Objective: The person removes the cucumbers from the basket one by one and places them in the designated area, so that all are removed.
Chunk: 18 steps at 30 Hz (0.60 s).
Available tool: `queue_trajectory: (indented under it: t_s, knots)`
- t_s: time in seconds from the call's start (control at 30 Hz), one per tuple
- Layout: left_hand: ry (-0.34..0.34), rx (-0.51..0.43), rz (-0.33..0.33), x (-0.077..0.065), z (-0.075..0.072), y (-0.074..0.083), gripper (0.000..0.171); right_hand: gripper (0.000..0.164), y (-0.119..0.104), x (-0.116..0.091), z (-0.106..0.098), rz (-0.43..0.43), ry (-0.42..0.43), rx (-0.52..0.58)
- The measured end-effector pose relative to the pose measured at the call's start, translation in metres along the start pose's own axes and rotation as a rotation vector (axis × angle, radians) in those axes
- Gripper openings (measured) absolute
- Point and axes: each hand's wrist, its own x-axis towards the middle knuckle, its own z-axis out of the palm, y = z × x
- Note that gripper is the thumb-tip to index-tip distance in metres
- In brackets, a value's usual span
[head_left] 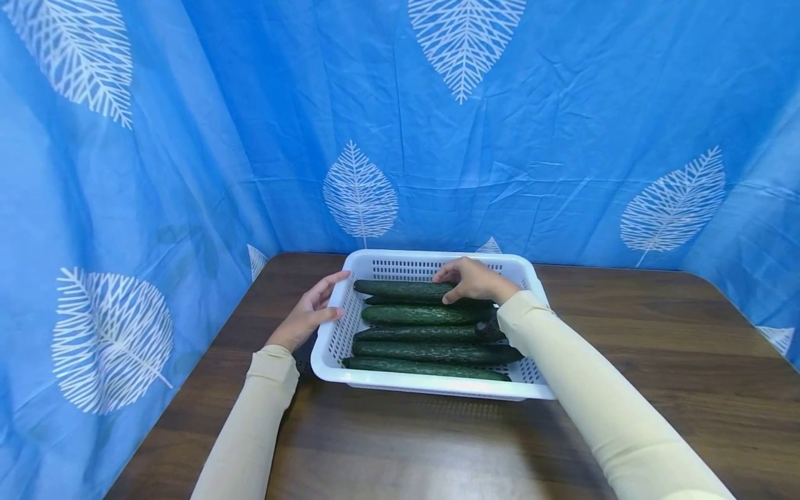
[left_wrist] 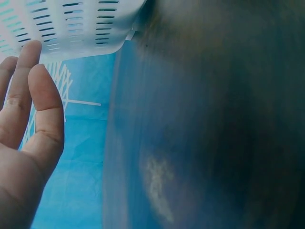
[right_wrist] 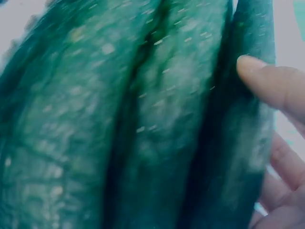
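A white perforated plastic basket (head_left: pixel 431 392) holds several dark green cucumbers (head_left: pixel 428 316), laid side by side lengthwise. At the back of the basket my right hand (head_left: pixel 478 280) grips the rearmost cucumber (head_left: pixel 400 289) toward its right end. From the right wrist, my thumb (right_wrist: pixel 252 69) lies on one side of that cucumber (right_wrist: pixel 238 138), with the other fingers (right_wrist: pixel 283 162) along its far side. My left hand (head_left: pixel 307 314) is at the basket's left end, thumb and fingertips at the rim. In the left wrist view its fingers (left_wrist: pixel 47 95) extend loosely beside the slotted basket wall (left_wrist: pixel 90 28).
The basket stands on a brown wooden table (head_left: pixel 625 333), near its back edge. A blue curtain (head_left: pixel 537 139) with white leaf prints hangs behind and to the left.
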Motion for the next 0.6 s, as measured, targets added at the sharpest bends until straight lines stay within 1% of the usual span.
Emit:
queue_trajectory:
  t_s: [0.17,0.3,0.47,0.6]
  knots:
    - [-0.002,-0.003,0.012,0.0009,-0.0011,0.0001,0.081,0.042,0.0036,0.0007,0.0012,-0.002,-0.015,0.02]
    - [0.007,-0.003,0.008,0.0015,-0.0007,-0.0002,0.081,0.046,0.0055,0.0017,0.0025,-0.007,-0.005,-0.003]
    - [0.008,-0.003,-0.003,0.0011,0.0006,-0.0012,0.081,0.041,0.0065,0.0019,0.0026,0.0,0.013,-0.025]
    - [0.003,-0.006,0.002,0.0009,0.0009,-0.0005,0.081,0.039,0.0075,0.0012,0.0011,-0.01,0.022,-0.031]
